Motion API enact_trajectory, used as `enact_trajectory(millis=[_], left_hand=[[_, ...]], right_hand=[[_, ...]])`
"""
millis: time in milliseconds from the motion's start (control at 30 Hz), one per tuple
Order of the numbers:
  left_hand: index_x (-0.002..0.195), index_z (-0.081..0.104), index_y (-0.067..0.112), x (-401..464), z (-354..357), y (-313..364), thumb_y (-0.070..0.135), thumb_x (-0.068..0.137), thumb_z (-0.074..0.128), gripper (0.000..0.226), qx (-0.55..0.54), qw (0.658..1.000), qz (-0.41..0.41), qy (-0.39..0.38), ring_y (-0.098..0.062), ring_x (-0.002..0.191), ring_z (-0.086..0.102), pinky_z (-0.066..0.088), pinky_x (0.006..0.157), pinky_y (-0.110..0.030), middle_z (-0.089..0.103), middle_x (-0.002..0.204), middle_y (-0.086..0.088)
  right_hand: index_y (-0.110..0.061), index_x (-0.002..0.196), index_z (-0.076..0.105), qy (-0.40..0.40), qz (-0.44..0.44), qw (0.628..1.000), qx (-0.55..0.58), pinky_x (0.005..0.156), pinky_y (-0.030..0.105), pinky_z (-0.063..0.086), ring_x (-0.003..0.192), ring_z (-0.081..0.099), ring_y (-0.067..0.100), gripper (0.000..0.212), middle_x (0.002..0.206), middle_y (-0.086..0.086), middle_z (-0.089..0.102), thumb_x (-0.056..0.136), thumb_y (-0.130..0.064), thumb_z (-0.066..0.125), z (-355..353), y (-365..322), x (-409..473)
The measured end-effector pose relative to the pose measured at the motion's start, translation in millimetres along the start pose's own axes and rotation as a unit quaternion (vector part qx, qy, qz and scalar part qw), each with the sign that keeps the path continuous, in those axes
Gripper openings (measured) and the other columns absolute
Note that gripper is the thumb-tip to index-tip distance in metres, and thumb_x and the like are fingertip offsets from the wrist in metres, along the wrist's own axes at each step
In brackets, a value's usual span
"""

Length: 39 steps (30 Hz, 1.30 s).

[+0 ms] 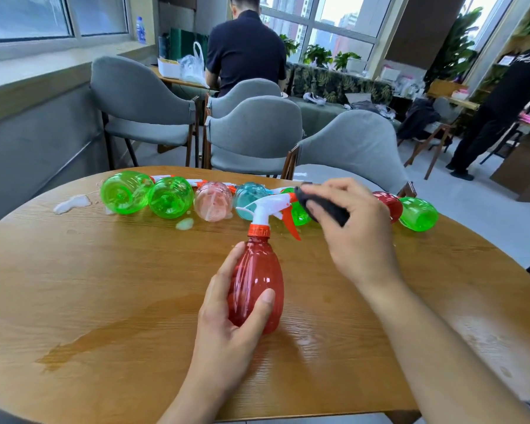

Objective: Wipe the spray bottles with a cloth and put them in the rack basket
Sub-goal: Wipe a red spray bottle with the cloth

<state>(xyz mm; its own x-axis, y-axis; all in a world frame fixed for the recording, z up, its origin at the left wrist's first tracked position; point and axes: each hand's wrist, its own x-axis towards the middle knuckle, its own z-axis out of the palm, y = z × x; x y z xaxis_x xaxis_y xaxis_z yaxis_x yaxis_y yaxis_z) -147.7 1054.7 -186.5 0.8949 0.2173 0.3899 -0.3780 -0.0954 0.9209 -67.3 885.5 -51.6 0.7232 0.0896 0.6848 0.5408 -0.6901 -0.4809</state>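
Wood-grain tabletop (110,289), round and streaked with damp patches and 2 blobs of foam, fills the view in front of you, with grey chairs and a bright window behind. At its middle stands the red spray bottle (257,289), roughly upright, its long axis running from the base near you up and slightly away to the orange collar and the white trigger head (265,208), whose nozzle points to your right. Your left hand (227,319) grips the bottle's belly from the left, thumb curled across the front and fingers wrapped behind, so the body is steadied and the head is left bare. Your right hand (349,228) hovers just beside that head, up and to its right, pinching the dark cloth (325,208) between thumb and curled fingers; the cloth's near edge sits almost at the nozzle tip, though whether it touches is not clear. The right hand is plainly the nearer one to the head, so I judge the wipe starts there and runs down the axis toward your left hand. Beyond, a row of bottles (172,197) lies on its side along the far edge, green, pink, teal and red. No rack basket shows in view.
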Motion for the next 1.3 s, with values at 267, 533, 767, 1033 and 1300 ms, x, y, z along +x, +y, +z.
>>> enact_trajectory(millis=[267, 533, 767, 1033, 1300], left_hand=[[0.152, 0.047, 0.054, 1, 0, 0, 0.055, 0.085, 0.073, 0.072, -0.023, 1.0, -0.009, -0.003, -0.014, 0.135, 0.061, 0.054, 0.112, -0.039, 0.06, 0.15, 0.01], [0.154, 0.046, 0.051, 1, 0, -3, 0.055, 0.087, 0.073, 0.072, -0.01, 1.0, -0.008, -0.002, -0.019, 0.139, 0.059, 0.05, 0.115, -0.052, 0.06, 0.15, 0.008], [0.156, 0.043, 0.052, 2, -2, -5, 0.056, 0.089, 0.071, 0.073, 0.006, 1.0, -0.001, 0.004, -0.03, 0.13, 0.065, 0.053, 0.11, -0.057, 0.061, 0.147, 0.008], [0.157, 0.042, 0.05, 1, -1, -7, 0.056, 0.089, 0.07, 0.073, 0.022, 1.0, 0.002, 0.007, -0.017, 0.137, 0.059, 0.05, 0.114, -0.05, 0.059, 0.147, 0.013], [0.153, 0.046, 0.044, 2, 0, -1, 0.055, 0.088, 0.07, 0.071, -0.022, 1.0, -0.003, 0.011, -0.012, 0.13, 0.064, 0.053, 0.107, -0.031, 0.062, 0.141, 0.02]], right_hand=[[-0.025, 0.114, 0.081, 0.002, 0.049, 0.999, -0.004, 0.095, 0.016, 0.05, 0.1, 0.063, -0.004, 0.025, 0.105, -0.016, 0.068, 0.094, -0.011, 0.077, 12, 9, 5], [-0.02, 0.116, 0.081, 0.002, -0.027, 0.998, -0.051, 0.091, 0.025, 0.053, 0.1, 0.064, 0.012, 0.023, 0.106, -0.008, 0.067, 0.095, -0.013, 0.076, 22, 1, 3], [-0.019, 0.114, 0.081, -0.118, -0.182, 0.972, -0.095, 0.09, 0.032, 0.052, 0.102, 0.061, 0.02, 0.02, 0.106, -0.002, 0.067, 0.095, -0.015, 0.075, 38, -16, -9], [-0.018, 0.113, 0.081, -0.133, -0.188, 0.97, -0.075, 0.093, 0.03, 0.05, 0.103, 0.061, 0.02, 0.019, 0.106, -0.002, 0.067, 0.096, -0.016, 0.074, 40, -24, -15], [-0.019, 0.117, 0.08, 0.003, -0.051, 0.995, -0.081, 0.09, 0.024, 0.052, 0.101, 0.062, 0.01, 0.024, 0.106, -0.005, 0.068, 0.094, -0.012, 0.077, 33, -11, -17]])
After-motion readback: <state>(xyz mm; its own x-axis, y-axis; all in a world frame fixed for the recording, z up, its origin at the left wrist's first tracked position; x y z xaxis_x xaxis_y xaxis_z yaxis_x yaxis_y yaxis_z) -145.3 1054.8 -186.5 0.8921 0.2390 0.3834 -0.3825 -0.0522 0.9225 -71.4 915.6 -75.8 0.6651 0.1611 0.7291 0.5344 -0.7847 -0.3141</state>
